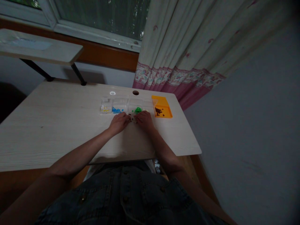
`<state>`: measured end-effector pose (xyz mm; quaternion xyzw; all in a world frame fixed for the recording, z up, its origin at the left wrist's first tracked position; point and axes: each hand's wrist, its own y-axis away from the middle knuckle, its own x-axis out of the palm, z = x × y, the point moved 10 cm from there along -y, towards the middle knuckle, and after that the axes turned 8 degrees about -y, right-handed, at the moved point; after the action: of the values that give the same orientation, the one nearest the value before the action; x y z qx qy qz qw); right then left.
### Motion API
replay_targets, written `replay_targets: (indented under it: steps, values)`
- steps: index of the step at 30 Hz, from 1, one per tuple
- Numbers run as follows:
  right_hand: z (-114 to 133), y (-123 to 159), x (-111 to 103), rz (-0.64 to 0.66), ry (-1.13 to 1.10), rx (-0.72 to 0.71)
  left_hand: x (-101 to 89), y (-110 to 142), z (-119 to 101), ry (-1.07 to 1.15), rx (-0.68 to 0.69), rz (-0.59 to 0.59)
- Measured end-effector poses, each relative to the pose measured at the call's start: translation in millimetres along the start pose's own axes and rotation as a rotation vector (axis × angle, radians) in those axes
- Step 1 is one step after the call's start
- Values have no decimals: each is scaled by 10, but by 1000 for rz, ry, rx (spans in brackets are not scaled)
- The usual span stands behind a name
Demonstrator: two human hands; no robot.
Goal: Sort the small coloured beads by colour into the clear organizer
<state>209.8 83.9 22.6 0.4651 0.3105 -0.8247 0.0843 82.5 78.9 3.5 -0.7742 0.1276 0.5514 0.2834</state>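
Note:
My left hand [119, 122] and my right hand [144, 120] meet over the table, their fingers bent and drawn together. Between the fingertips is a small pale piece with dark spots [132, 119], too small and dim to name. The left fingertips rest at its left edge; the right fingers cover its right side, and whatever they pinch is hidden. Just beyond the hands are clear plastic boxes [120, 101] holding blue beads [116, 110], green beads [137, 110] and yellow pieces [106, 109]. Right of my right hand lies an open orange box [167, 111] with dark brown beads [158, 111].
All this stands on a pale wooden table [70, 125], with a round cable hole [135, 92] near its back edge. A raised shelf [51, 51] on black legs is at the back left. A curtain [173, 56] hangs behind, and a wall [246, 125] is on the right.

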Motion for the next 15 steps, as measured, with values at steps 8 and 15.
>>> replay_targets:
  steps: [8, 15]
  values:
    - [22, 3, 12, -10, -8, -8, 3, -6, 49, 34, -30, 15]
    - [6, 2, 14, 1, -1, -6, -2, -2, 55, 7, -28, -2]
